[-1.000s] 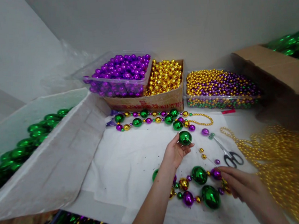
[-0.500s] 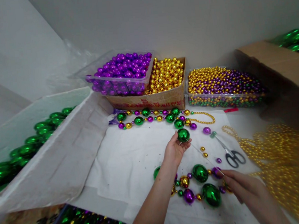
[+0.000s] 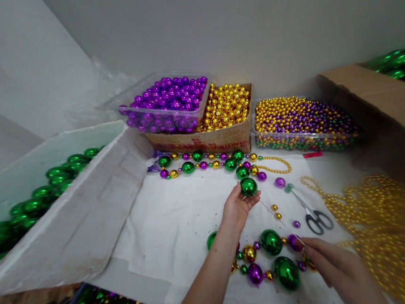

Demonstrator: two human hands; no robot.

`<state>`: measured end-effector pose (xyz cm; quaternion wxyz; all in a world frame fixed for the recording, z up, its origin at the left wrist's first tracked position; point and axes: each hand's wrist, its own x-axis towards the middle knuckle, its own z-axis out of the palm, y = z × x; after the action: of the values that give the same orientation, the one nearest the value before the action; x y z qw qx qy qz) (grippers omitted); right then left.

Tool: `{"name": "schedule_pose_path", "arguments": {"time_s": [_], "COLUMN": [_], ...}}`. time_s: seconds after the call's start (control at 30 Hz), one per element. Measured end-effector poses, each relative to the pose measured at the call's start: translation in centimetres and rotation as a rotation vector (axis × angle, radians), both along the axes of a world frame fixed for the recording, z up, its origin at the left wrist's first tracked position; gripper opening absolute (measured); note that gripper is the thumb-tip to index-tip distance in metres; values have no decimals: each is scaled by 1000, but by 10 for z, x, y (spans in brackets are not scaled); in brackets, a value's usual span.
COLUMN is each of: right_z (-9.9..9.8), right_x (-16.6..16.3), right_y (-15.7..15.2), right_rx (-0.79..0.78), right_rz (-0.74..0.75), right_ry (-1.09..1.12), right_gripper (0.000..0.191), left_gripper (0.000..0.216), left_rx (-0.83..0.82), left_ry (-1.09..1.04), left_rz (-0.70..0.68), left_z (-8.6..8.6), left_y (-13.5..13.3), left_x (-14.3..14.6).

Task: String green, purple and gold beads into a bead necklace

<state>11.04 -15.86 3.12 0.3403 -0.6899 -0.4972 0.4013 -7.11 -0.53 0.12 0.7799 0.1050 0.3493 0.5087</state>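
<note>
My left hand (image 3: 238, 206) is closed on a large shiny green bead (image 3: 248, 186), fingers cupped beneath it. A thin pale string (image 3: 271, 212) runs from that bead down to the right. Its other end is pinched in the fingertips of my right hand (image 3: 334, 258), which is closed. Under the string lie a few small gold beads (image 3: 274, 207) and a small purple bead (image 3: 296, 224). Between my forearms rests a strand of big green, purple and gold beads (image 3: 271, 242), partly hidden by my left arm. A finished-looking bead necklace (image 3: 188, 167) with a gold loop lies farther back.
Scissors (image 3: 313, 213) lie right of the string, beside a gold bead-chain pile (image 3: 381, 216). Behind stand a clear tub of purple beads (image 3: 113, 102), a cardboard box of gold beads (image 3: 201, 141) and a mixed-bead tub (image 3: 303, 136). A white foam box (image 3: 97, 204) borders the left.
The view has tilted up slightly, so everything sits a little lower in the picture. Both hands keep nearly the same pose, the bead and string still held.
</note>
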Motion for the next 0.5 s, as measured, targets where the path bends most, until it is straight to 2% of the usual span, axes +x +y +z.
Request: {"name": "schedule_pose_path", "arguments": {"time_s": [0.23,0.5], "right_z": [6,1], "right_x": [-11,-12], "right_y": [-4,2], "right_rx": [61,11], "right_rz": [-118,-23], "right_ry": [-7,-11], "right_gripper": [32,39], "left_gripper": [22,20], "left_rx": [15,149], "left_ry": [-21,-32], "left_rz": [7,-30], "left_z": [1,-3], "left_y": [-2,-8], "left_x": [-1,6]}}
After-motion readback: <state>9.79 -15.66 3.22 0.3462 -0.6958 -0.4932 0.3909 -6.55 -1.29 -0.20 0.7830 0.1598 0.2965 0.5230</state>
